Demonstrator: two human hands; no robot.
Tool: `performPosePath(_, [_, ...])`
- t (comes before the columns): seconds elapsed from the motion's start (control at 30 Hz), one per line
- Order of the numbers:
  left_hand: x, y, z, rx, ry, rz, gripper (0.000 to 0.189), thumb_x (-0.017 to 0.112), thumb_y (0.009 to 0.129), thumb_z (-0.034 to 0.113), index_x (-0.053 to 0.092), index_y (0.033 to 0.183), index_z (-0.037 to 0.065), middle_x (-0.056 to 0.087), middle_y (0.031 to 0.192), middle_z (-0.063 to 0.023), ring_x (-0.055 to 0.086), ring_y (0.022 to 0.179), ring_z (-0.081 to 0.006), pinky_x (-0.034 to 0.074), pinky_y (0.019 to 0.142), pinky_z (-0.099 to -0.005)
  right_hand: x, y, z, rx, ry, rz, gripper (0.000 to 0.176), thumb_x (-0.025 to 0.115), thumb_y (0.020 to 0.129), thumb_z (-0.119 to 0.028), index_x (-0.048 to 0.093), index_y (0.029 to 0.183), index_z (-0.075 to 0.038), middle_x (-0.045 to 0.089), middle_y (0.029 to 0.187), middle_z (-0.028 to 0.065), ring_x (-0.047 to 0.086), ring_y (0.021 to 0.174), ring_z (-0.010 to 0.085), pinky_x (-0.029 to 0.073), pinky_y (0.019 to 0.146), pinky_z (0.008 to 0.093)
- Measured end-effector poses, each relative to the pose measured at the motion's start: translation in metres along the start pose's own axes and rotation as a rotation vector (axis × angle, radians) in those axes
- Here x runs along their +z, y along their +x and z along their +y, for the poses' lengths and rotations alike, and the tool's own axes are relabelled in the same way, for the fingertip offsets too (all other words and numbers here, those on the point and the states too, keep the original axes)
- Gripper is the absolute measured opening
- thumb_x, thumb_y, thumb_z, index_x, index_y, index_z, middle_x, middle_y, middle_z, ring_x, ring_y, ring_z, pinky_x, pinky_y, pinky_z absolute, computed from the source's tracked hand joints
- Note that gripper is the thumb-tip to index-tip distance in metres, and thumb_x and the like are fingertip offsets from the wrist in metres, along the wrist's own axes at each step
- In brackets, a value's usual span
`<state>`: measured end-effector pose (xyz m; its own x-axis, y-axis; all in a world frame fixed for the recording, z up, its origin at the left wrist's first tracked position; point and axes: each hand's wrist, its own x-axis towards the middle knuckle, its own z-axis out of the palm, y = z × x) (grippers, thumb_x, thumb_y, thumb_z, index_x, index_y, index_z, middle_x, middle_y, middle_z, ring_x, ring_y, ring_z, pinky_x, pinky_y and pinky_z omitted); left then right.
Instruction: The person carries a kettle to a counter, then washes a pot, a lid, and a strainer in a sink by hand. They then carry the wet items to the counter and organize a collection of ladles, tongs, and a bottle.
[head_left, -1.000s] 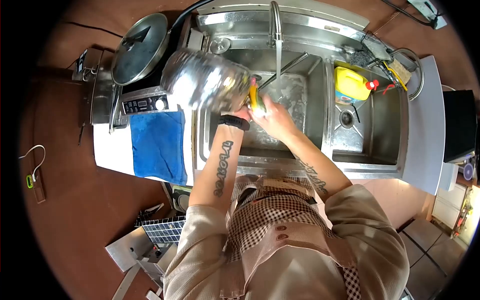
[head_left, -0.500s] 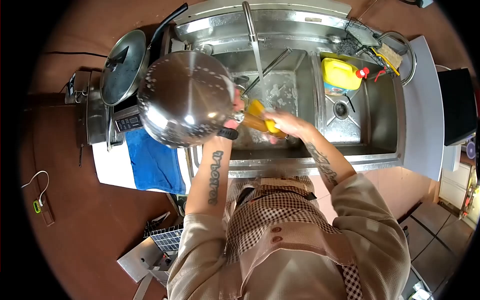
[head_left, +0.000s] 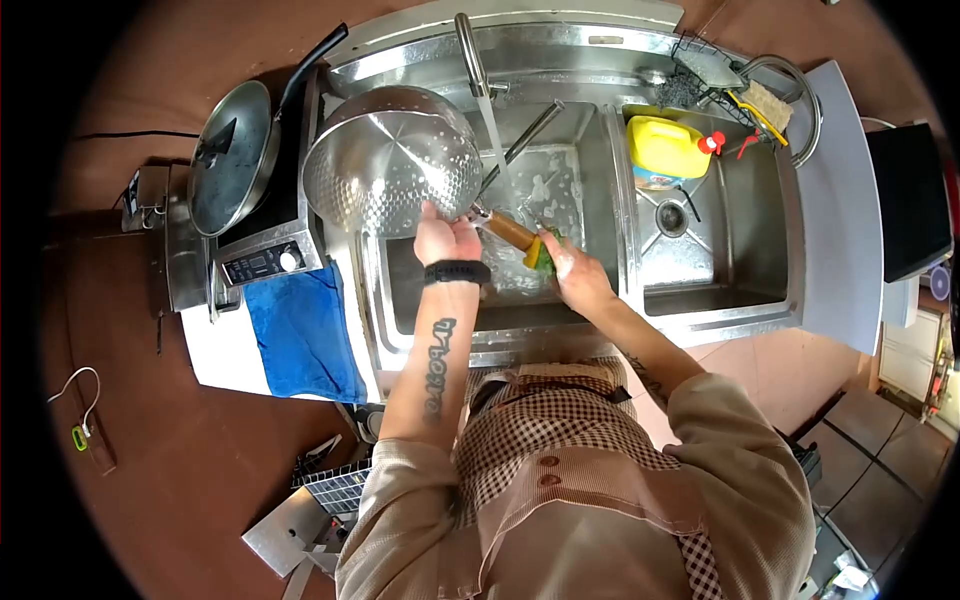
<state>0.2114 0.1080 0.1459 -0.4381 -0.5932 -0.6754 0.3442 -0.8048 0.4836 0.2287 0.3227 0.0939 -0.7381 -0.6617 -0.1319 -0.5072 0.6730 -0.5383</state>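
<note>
A shiny steel saucepan (head_left: pixel 385 165) with a dimpled wall and white suds spots is held up over the left side of the sink. My left hand (head_left: pixel 447 240), with a black band on the wrist, grips its near edge beside the handle joint. The brown handle (head_left: pixel 508 230) points right and toward me. Closed around a yellow and green sponge (head_left: pixel 541 255), my right hand (head_left: pixel 580 275) presses it against the handle's end. Water runs from the faucet (head_left: pixel 470 60) into the left basin (head_left: pixel 590 200) behind the handle. The fingers under the saucepan are partly hidden.
A yellow jug (head_left: pixel 665 147) with a red cap stands in the right basin (head_left: pixel 755 240). Left of the sink are a lidded pan (head_left: pixel 235 160), a cooktop (head_left: pixel 270 262) and a blue cloth (head_left: pixel 300 330). A wire rack (head_left: pixel 715 70) with a sponge sits at the back right.
The saucepan has turned from showing its smooth bottom to showing its dimpled wall. My right hand has slid the sponge along the handle toward its end.
</note>
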Motion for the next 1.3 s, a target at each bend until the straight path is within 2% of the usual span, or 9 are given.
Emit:
performPosePath(0.17, [-0.013, -0.02, -0.026, -0.034, 0.047, -0.096, 0.023, 0.041, 0.101, 0.018, 0.055, 0.108, 0.0, 0.061, 0.102, -0.0097, 0.058, 0.089, -0.0192, 0.046, 0.078, -0.0294, -0.015, 0.037, -0.017, -0.078, 0.046, 0.379, 0.059, 0.062, 0.077, -0.003, 0.041, 0.13, -0.013, 0.062, 0.1, 0.0184, 0.065, 0.084, 0.0353, 0.054, 0.07, 0.0423])
performPosePath(0.27, [-0.038, -0.005, -0.035, -0.118, 0.131, -0.168, 0.015, 0.044, 0.098, 0.016, 0.052, 0.099, 0.003, 0.058, 0.09, -0.0092, 0.054, 0.075, -0.0196, 0.045, 0.08, -0.0348, -0.02, 0.05, -0.016, -0.146, -0.072, 0.287, 0.066, 0.063, 0.081, -0.013, 0.035, 0.141, -0.019, 0.063, 0.093, 0.0172, 0.065, 0.08, 0.0342, 0.055, 0.067, 0.0432])
performPosePath(0.5, [-0.073, 0.003, -0.025, 0.007, 0.306, 0.051, 0.024, 0.037, 0.098, 0.013, 0.053, 0.109, -0.002, 0.062, 0.105, -0.015, 0.061, 0.093, -0.0255, 0.048, 0.09, -0.0419, -0.038, 0.01, 0.093, -0.113, -0.152, -0.313, 0.065, 0.065, 0.084, -0.029, 0.034, 0.141, -0.025, 0.058, 0.121, 0.0188, 0.066, 0.091, 0.0358, 0.056, 0.074, 0.0441])
performPosePath(0.6, [-0.087, 0.005, -0.014, -0.075, 0.354, -0.156, 0.03, 0.033, 0.097, 0.011, 0.052, 0.115, -0.005, 0.061, 0.113, -0.0189, 0.062, 0.102, -0.0284, 0.048, 0.092, -0.0412, -0.071, 0.057, 0.121, 0.112, -0.156, 0.083, 0.058, 0.066, 0.084, -0.026, 0.042, 0.136, -0.018, 0.048, 0.116, 0.0171, 0.063, 0.088, 0.0355, 0.055, 0.073, 0.0433])
performPosePath(0.8, [-0.076, 0.0, -0.036, -0.247, 0.452, -0.077, 0.019, 0.041, 0.094, 0.011, 0.052, 0.078, 0.008, 0.051, 0.071, -0.0008, 0.043, 0.06, -0.0123, 0.037, 0.058, -0.0303, -0.1, 0.168, 0.12, 0.161, -0.527, 0.466, 0.056, 0.061, 0.088, -0.038, 0.044, 0.136, -0.012, 0.044, 0.133, 0.0165, 0.053, 0.114, 0.0337, 0.046, 0.094, 0.0417])
performPosePath(0.93, [-0.09, 0.023, -0.064, -0.237, 0.524, -0.131, 0.011, 0.043, 0.091, 0.007, 0.053, 0.085, 0.007, 0.052, 0.075, -0.0017, 0.047, 0.062, -0.0129, 0.042, 0.057, -0.0314, -0.1, 0.185, 0.026, 0.014, 0.467, 0.126, 0.029, 0.058, 0.091, -0.03, 0.064, 0.106, -0.006, 0.066, 0.095, 0.0182, 0.066, 0.089, 0.033, 0.053, 0.081, 0.0388])
performPosePath(1.1, [-0.096, 0.036, -0.073, -0.274, 0.649, -0.138, 0.015, 0.046, 0.089, 0.007, 0.053, 0.103, 0.004, 0.058, 0.087, -0.0061, 0.054, 0.068, -0.02, 0.052, 0.067, -0.0396, -0.032, 0.212, -0.016, 0.15, 1.537, -0.154, 0.03, 0.055, 0.094, -0.029, 0.062, 0.08, -0.003, 0.062, 0.062, 0.0093, 0.06, 0.051, 0.0163, 0.049, 0.049, 0.0322])
performPosePath(1.2, [-0.078, 0.033, -0.081, -0.337, 0.614, -0.23, 0.016, 0.048, 0.089, 0.004, 0.056, 0.103, 0.004, 0.062, 0.091, -0.0106, 0.062, 0.074, -0.0249, 0.055, 0.06, -0.0415, -0.025, 0.214, -0.022, 0.325, 1.212, -0.093, 0.036, 0.056, 0.094, -0.036, 0.061, 0.077, -0.004, 0.059, 0.058, 0.0074, 0.059, 0.052, 0.0132, 0.047, 0.048, 0.0302])
performPosePath(1.3, [-0.066, 0.037, -0.083, -0.275, 0.695, -0.204, 0.02, 0.054, 0.087, 0.005, 0.056, 0.106, 0.008, 0.062, 0.09, -0.0065, 0.061, 0.074, -0.0225, 0.05, 0.058, -0.0345, -0.022, 0.193, -0.027, 0.226, 0.553, 0.124, 0.031, 0.048, 0.091, -0.033, 0.064, 0.087, -0.007, 0.065, 0.08, 0.0212, 0.062, 0.074, 0.0403, 0.05, 0.065, 0.0502])
